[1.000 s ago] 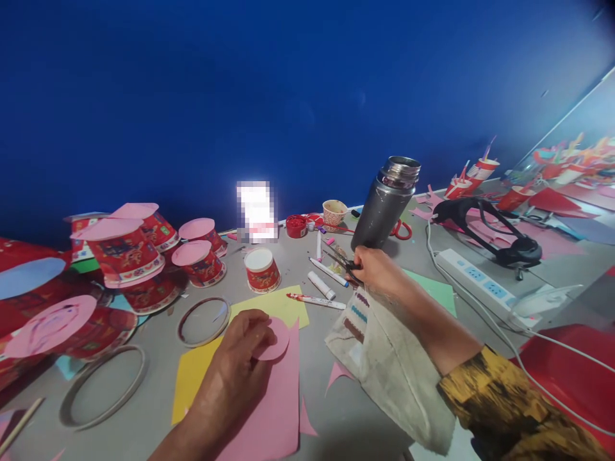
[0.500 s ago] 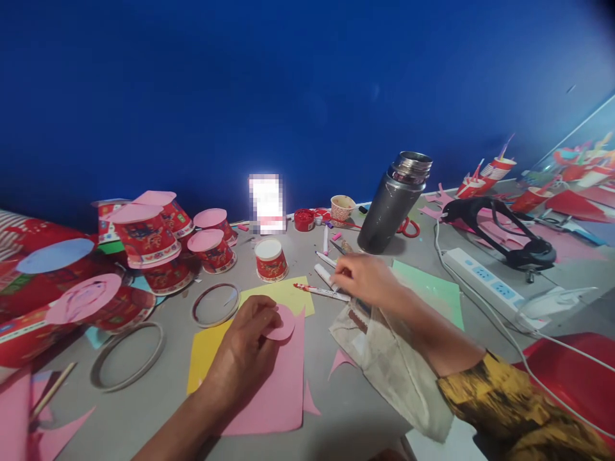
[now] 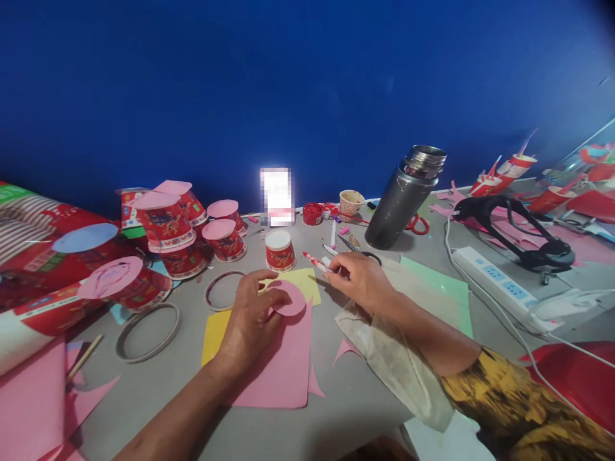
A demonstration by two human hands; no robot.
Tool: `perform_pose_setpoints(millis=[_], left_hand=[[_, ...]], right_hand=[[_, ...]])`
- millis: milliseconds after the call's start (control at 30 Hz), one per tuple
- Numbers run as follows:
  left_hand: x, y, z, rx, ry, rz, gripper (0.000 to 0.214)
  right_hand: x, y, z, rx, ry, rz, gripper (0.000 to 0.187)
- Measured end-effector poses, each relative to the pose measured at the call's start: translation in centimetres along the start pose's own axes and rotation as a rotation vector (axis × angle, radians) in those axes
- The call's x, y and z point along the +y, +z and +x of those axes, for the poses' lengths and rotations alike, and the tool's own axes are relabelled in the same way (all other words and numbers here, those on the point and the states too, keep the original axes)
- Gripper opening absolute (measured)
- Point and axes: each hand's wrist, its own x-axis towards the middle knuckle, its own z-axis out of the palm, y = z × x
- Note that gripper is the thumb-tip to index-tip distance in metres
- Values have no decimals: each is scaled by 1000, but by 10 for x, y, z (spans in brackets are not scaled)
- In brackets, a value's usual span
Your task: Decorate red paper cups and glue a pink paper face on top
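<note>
My left hand [image 3: 257, 307] pinches a round pink paper disc [image 3: 287, 298] between thumb and fingers, above a pink sheet [image 3: 283, 368]. My right hand [image 3: 359, 276] is closed around a white marker with a red end [image 3: 314, 261], its tip pointing left and away from me. A second white marker lies against the fingers and is partly hidden. Just beyond the hands stands an upturned red paper cup [image 3: 280, 255] with a white base. Yellow paper [image 3: 305, 282] lies partly under the pink sheet, and a whitish cloth [image 3: 408, 368] sits below my right forearm.
Red cups topped with pink discs [image 3: 166, 224] crowd the left, near two tape rings [image 3: 148, 333]. A dark flask [image 3: 406, 198] stands at the back right, with scissors [image 3: 372, 257] before it. A power strip [image 3: 500, 285] and cables lie right. Behind is a blue wall [image 3: 307, 83].
My right hand has closed on the red-ended marker, which has shifted and turned. The pink disc is lifted slightly and shows more fully. The view has turned a little left.
</note>
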Motion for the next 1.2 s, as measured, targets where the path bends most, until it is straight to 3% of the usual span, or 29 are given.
perform_pose_setpoints(millis=[100, 167, 267, 333, 400, 500, 600, 700, 767, 867, 967, 1067, 1200], left_hand=[[2, -10, 3, -95, 27, -40, 26], [3, -19, 7, -8, -41, -52, 26], [2, -27, 14, 180, -213, -77, 17], [-1, -25, 16, 227, -315, -139, 10], [-3, -20, 14, 158, -373, -201, 9], [1, -16, 9, -51, -324, -240, 17], [9, -23, 9, -177, -340, -308, 18], [12, -36, 16, -209, -539, -431, 10], [9, -41, 21, -153, -610, -430, 11], [3, -38, 24, 0, -525, -312, 10], [1, -27, 22, 84, -268, -158, 12], [0, -15, 15, 20, -111, -108, 16], [-4, -8, 2, -159, 12, -49, 17]], right_hand=[[7, 0, 1, 6, 70, 174, 14], [12, 3, 3, 26, 81, 254, 12], [17, 8, 3, 38, 68, 341, 26], [16, 11, 3, 27, 43, 370, 31], [15, 14, 1, 14, 6, 369, 30], [13, 18, -1, -10, -50, 355, 25], [16, 20, 0, -27, -67, 357, 24], [22, 20, 2, -32, -52, 387, 24], [23, 19, 3, -36, -52, 423, 23], [23, 19, 2, -51, -67, 446, 24], [20, 19, 0, -44, -82, 437, 24], [18, 19, -1, -19, -79, 447, 24], [19, 20, -1, -16, -71, 476, 25]])
